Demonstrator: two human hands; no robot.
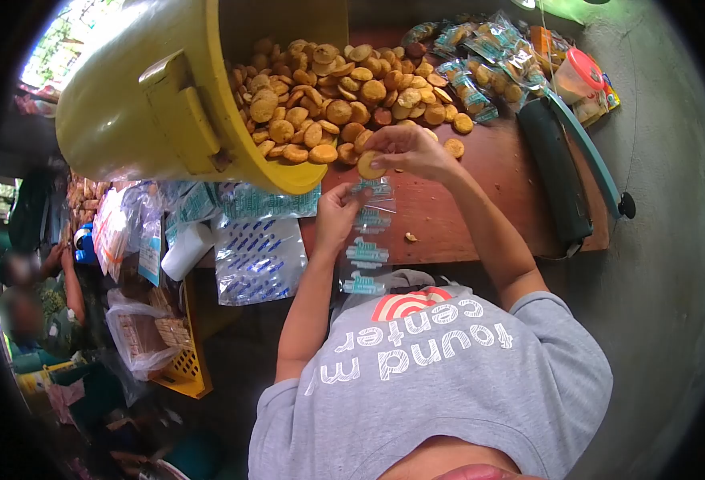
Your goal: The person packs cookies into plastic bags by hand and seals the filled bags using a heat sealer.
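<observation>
My right hand (419, 152) pinches a round golden biscuit (370, 166) between thumb and fingers, just above the mouth of a clear plastic bag. That long bag (366, 254) has teal print and hangs down over the table edge towards my shirt. Closed on its upper end is my left hand (339, 214), close below the biscuit. Beyond both hands a large heap of biscuits (320, 96) spills from a yellow tub (140, 96) lying on its side.
Filled biscuit packets (488, 60) pile at the back right, beside a red-lidded container (580, 74). A sealer-like device (556, 172) with a teal arm lies on the reddish table (456, 232). Plastic sheets (260, 260) hang left, above a yellow crate (188, 376). Another person (48, 304) is far left.
</observation>
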